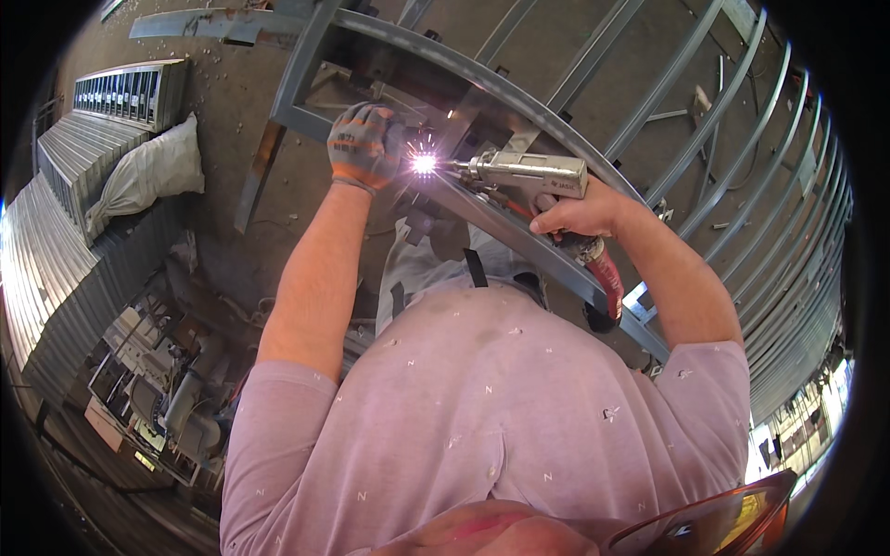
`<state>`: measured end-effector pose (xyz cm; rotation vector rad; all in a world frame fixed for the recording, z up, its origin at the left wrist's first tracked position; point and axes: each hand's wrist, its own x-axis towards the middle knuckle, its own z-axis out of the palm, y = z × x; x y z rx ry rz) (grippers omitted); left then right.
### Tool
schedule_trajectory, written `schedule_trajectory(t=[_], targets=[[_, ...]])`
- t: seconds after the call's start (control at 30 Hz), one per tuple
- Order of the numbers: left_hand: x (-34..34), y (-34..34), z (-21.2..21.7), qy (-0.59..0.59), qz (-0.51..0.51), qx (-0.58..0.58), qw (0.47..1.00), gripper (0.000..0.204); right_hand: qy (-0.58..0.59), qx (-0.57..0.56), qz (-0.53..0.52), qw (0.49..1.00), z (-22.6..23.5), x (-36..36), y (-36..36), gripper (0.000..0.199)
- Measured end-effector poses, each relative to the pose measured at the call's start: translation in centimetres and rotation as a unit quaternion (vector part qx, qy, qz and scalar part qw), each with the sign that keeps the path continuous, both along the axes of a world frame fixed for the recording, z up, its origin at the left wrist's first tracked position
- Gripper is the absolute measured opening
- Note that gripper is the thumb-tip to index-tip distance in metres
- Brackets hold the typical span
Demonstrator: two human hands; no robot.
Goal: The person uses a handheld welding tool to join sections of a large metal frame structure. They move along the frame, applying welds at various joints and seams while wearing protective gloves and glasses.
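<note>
My bare right hand [588,209] is wrapped round the grip of a silver handheld welding gun [533,169]. The gun's nozzle points left at a bright, sparking weld spot [424,163] on a long metal frame [519,222]. A red hose [606,283] hangs from below the grip. My left hand [363,146], in a grey and orange work glove, is closed just left of the spark, at the frame's edge. Its fingertips face away, so what they hold is hidden. The glare blurs the metal around the weld.
To the right spreads a rack of many long metal bars [705,120]. Stacked corrugated metal pieces [88,157] and a white sack [148,176] lie on the left floor. Machinery [171,389] stands lower left. A flat metal strip [218,26] lies at the far left.
</note>
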<state>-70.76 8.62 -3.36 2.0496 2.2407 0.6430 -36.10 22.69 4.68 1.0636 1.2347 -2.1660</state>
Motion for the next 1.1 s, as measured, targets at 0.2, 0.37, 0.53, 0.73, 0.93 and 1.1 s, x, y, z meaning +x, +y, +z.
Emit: schedule_trajectory(t=[0.2,0.37,0.53,0.73,0.93,1.1], targets=[[-0.2,0.3,0.0,-0.008,-0.015,0.016,1.000,0.019,-0.020,0.027,0.037,0.999,0.0,0.0,0.2,0.071],[-0.1,0.5,0.5,-0.033,-0.023,0.024,0.999,0.021,-0.025,0.034,0.049,0.998,-0.2,0.2,0.2,0.068],[-0.4,0.4,0.3,-0.038,-0.014,-0.005,0.999,0.025,-0.037,0.028,0.058,0.997,-0.3,0.3,0.3,0.065],[-0.9,0.2,-0.4,-0.023,-0.019,0.010,1.000,0.031,-0.018,0.039,0.044,0.998,-0.3,0.5,0.1,0.064],[-0.8,0.3,-0.1,-0.017,-0.018,0.012,1.000,0.027,-0.018,0.035,0.046,0.998,-0.2,0.5,0.2,0.061],[-0.5,0.2,0.5,-0.025,-0.016,0.005,1.000,0.025,-0.039,0.014,0.044,0.998,0.4,0.5,0.4,0.058]])
